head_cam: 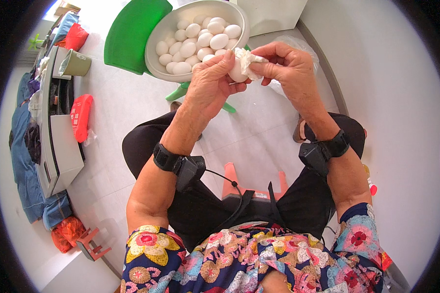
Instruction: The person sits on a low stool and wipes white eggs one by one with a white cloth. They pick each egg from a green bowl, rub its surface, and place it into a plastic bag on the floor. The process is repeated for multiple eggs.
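Note:
My left hand (212, 82) holds a white egg (237, 72) between thumb and fingers, just in front of a bowl. In my right hand (288, 67) a crumpled white tissue or cloth (250, 62) is pinched against the egg's right side, covering part of it. The wide, pale bowl (151, 55) is heaped with several white eggs (188, 49). It rests on a green plastic chair (132, 34), whose backrest stands to the left. My left fingertips hide the bowl's near right rim.
A clear plastic bag (297, 42) lies on the floor behind my right hand, by the wall. To the left are a white table (68, 150), a red bag (82, 117) and a green bin (77, 62). I sit on a pink plastic stool (229, 179), legs apart.

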A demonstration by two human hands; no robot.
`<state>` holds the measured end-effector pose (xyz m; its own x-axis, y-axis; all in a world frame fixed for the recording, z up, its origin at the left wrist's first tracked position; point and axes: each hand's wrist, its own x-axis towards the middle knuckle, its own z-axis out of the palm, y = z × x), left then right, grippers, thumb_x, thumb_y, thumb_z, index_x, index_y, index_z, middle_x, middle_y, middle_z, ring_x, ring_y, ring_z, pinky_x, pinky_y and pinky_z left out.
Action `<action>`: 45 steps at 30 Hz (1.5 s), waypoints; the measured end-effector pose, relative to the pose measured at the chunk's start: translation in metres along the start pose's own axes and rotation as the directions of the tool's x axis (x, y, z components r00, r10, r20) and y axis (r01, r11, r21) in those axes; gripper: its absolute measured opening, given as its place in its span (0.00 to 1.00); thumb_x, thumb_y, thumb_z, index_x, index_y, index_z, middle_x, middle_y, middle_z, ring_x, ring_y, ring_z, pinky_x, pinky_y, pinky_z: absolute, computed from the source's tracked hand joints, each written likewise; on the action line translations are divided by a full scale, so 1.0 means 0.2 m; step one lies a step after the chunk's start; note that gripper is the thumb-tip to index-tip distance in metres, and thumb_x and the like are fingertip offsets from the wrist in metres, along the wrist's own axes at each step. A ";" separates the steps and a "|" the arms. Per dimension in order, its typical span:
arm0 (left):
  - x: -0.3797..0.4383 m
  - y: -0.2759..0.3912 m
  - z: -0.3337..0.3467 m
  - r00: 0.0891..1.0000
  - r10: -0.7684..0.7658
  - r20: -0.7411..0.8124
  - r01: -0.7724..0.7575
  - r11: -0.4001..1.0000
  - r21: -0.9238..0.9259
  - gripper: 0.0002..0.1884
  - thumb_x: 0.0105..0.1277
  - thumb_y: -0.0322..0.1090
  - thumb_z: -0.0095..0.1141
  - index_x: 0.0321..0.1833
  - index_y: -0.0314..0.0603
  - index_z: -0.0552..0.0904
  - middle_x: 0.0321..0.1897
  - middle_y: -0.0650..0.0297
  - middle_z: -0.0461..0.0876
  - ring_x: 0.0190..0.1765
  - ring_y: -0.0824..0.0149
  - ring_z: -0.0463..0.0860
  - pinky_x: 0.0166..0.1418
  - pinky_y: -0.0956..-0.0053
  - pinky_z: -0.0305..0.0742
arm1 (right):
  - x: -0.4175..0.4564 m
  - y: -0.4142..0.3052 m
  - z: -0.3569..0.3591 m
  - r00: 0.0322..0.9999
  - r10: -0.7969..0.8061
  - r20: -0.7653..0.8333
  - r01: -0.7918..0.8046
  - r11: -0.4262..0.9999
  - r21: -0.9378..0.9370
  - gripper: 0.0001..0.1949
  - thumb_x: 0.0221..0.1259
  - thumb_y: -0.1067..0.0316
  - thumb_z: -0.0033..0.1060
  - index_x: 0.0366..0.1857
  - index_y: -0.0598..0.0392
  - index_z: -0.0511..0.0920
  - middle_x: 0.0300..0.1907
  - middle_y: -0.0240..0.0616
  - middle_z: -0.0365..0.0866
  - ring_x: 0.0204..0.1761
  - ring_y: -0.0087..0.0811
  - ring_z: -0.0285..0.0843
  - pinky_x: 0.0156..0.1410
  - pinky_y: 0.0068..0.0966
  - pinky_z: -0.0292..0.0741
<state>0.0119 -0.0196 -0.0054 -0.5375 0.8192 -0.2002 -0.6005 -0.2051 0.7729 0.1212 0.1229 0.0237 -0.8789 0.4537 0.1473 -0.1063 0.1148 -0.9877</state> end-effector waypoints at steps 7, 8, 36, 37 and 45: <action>0.00 -0.01 -0.01 0.999 0.037 0.028 -0.039 0.995 0.096 0.19 0.73 0.46 0.53 0.49 0.32 0.80 0.42 0.57 0.82 0.39 0.64 0.82 0.42 0.71 0.79 | 0.03 0.07 -0.05 0.995 0.094 -0.034 -0.097 0.989 -0.113 0.09 0.55 0.69 0.67 0.37 0.60 0.85 0.30 0.35 0.86 0.28 0.18 0.80 0.29 0.16 0.78; 0.00 -0.01 -0.01 0.998 0.032 0.057 -0.038 0.994 0.107 0.20 0.73 0.46 0.52 0.51 0.31 0.79 0.43 0.57 0.82 0.41 0.64 0.82 0.43 0.70 0.79 | 0.04 0.08 -0.06 0.993 0.102 -0.052 -0.109 0.983 -0.147 0.09 0.55 0.69 0.67 0.37 0.60 0.85 0.30 0.35 0.86 0.29 0.18 0.80 0.29 0.16 0.78; -0.01 0.06 0.03 0.991 0.070 0.117 -0.078 0.995 0.062 0.20 0.74 0.37 0.49 0.58 0.23 0.74 0.50 0.45 0.79 0.47 0.51 0.85 0.45 0.65 0.84 | 0.03 0.06 -0.07 0.979 0.199 -0.038 -0.196 0.978 0.075 0.11 0.57 0.68 0.68 0.40 0.62 0.83 0.33 0.37 0.85 0.31 0.22 0.81 0.33 0.18 0.80; -0.01 0.07 0.03 0.989 0.065 0.132 -0.073 0.996 0.054 0.19 0.73 0.35 0.49 0.58 0.23 0.74 0.50 0.44 0.78 0.47 0.50 0.85 0.46 0.65 0.84 | 0.03 0.06 -0.07 0.978 0.205 -0.038 -0.200 0.975 0.098 0.11 0.57 0.67 0.68 0.41 0.62 0.83 0.33 0.37 0.85 0.30 0.22 0.81 0.33 0.18 0.80; -0.02 0.08 0.04 0.978 0.081 0.190 -0.096 0.993 0.075 0.22 0.69 0.30 0.47 0.62 0.21 0.72 0.51 0.43 0.78 0.46 0.51 0.83 0.44 0.68 0.82 | 0.03 0.06 -0.09 0.977 0.211 0.005 -0.210 0.970 0.126 0.13 0.57 0.65 0.69 0.42 0.61 0.83 0.33 0.37 0.85 0.28 0.21 0.80 0.33 0.16 0.79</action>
<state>0.0083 -0.0223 0.0127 -0.4615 0.8869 -0.0190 -0.5002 -0.2424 0.8313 0.1235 0.1430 0.0130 -0.8839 0.4632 -0.0646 0.0230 -0.0950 -0.9952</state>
